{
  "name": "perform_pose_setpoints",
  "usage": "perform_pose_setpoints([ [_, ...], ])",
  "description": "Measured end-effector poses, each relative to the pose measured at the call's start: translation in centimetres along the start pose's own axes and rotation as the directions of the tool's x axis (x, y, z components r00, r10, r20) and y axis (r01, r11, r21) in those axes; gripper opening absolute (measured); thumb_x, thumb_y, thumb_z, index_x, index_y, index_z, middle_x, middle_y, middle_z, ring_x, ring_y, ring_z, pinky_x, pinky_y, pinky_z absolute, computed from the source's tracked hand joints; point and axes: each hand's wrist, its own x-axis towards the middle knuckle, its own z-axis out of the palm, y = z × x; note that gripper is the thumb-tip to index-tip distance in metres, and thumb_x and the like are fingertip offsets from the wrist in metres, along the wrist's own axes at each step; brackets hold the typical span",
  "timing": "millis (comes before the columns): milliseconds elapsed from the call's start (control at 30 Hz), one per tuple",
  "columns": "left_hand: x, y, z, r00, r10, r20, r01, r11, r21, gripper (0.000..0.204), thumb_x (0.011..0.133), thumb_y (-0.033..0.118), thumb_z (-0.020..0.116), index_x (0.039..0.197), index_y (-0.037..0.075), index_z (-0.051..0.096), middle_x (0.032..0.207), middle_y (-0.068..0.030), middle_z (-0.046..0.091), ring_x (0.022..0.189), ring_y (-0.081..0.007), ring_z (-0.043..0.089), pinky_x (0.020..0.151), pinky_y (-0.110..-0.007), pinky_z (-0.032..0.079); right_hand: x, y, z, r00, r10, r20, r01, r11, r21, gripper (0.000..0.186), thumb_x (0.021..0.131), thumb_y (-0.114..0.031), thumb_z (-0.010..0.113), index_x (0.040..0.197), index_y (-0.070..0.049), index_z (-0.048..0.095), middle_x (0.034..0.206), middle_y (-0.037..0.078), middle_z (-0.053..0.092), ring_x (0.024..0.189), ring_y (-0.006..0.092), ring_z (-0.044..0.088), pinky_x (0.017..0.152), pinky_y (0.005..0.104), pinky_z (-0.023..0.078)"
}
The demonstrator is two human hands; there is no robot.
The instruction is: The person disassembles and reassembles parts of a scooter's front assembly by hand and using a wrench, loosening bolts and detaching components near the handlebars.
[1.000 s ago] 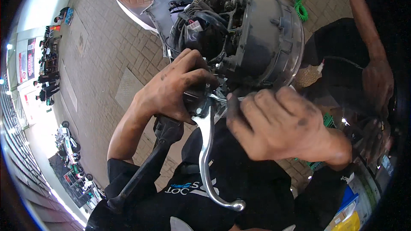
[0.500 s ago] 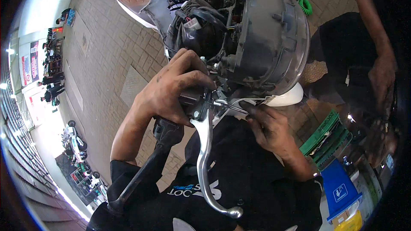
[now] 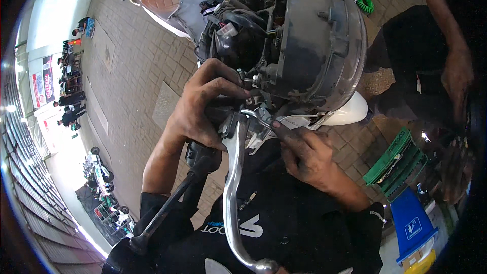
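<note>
My left hand (image 3: 198, 106) is closed round the dark bracket (image 3: 233, 122) at the base of a silver brake lever (image 3: 232, 187), its fingers reaching toward the motorcycle's front assembly. The lever runs down toward my body and ends in a rounded knob. Pinched in my right hand (image 3: 309, 155) is a slim silver wrench (image 3: 259, 116), whose far end sits at the bracket beside the lever's pivot. Just beyond both hands is the dark headlight housing (image 3: 314, 45). My left palm and fingers hide much of the bracket and handlebar.
Exposed wiring (image 3: 236, 25) lies left of the headlight. A mirror stem (image 3: 172, 203) passes below my left forearm. Another person's hand (image 3: 456, 78) hangs at the right, near a green rack (image 3: 395, 165) and a blue bin (image 3: 413, 223). Paving (image 3: 147, 45) surrounds the motorcycle.
My right hand has moved left with the wrench, bringing its end closer to the lever's pivot. The lever's knob has shifted left and lower in view. My left hand keeps its hold.
</note>
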Motion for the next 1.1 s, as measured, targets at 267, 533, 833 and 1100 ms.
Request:
perform_pose_setpoints([
  [267,-0.1,-0.1,0.3,1.0,-0.003,-0.005,0.003,0.999,-0.054,0.073,0.027,0.029,0.082,0.096,0.01,0.065,0.095,-0.0091,0.05,0.09,-0.0249,0.052,0.076,-0.035,0.044,1.4,0.7,-2.3,0.988,-0.156,0.022,0.158,0.979,-0.126,0.052,0.066,-0.013,0.066,0.118,-0.009,0.06,0.065,0.0,0.047,0.05,0.0118,0.051,0.043,0.0277,0.043],
  [533,-0.3,0.2,0.1,1.0,-0.013,0.02,0.014,0.999,-0.04,0.075,0.026,0.03,0.081,0.097,0.011,0.066,0.094,-0.0076,0.05,0.09,-0.0248,0.049,0.075,-0.036,0.041,8.2,-2.9,-7.8,0.862,-0.254,0.439,0.424,0.837,-0.347,0.023,0.075,-0.017,0.057,0.093,-0.007,0.065,0.062,-0.001,0.05,0.049,0.012,0.054,0.044,0.0264,0.044],
  [833,-0.5,0.4,0.2,0.999,-0.033,0.023,0.033,0.999,-0.023,0.073,0.024,0.031,0.081,0.094,0.013,0.068,0.094,-0.0061,0.051,0.09,-0.0255,0.048,0.078,-0.036,0.039,8.6,-3.1,-10.0,0.938,-0.047,0.343,0.231,0.824,-0.517,0.04,0.066,-0.014,0.07,0.106,-0.015,0.065,0.059,-0.002,0.045,0.05,0.0134,0.05,0.044,0.0293,0.038],
  [1100,0.2,0.2,0.2,0.999,0.032,0.031,-0.031,0.999,-0.028,0.069,0.029,0.029,0.081,0.095,0.013,0.067,0.094,-0.0067,0.051,0.09,-0.0248,0.049,0.077,-0.035,0.04,0.4,1.2,-2.6,0.996,-0.078,0.049,0.08,0.996,-0.038,0.06,0.059,-0.01,0.073,0.117,-0.01,0.059,0.064,0.001,0.047,0.051,0.0154,0.05,0.046,0.0296,0.044],
])
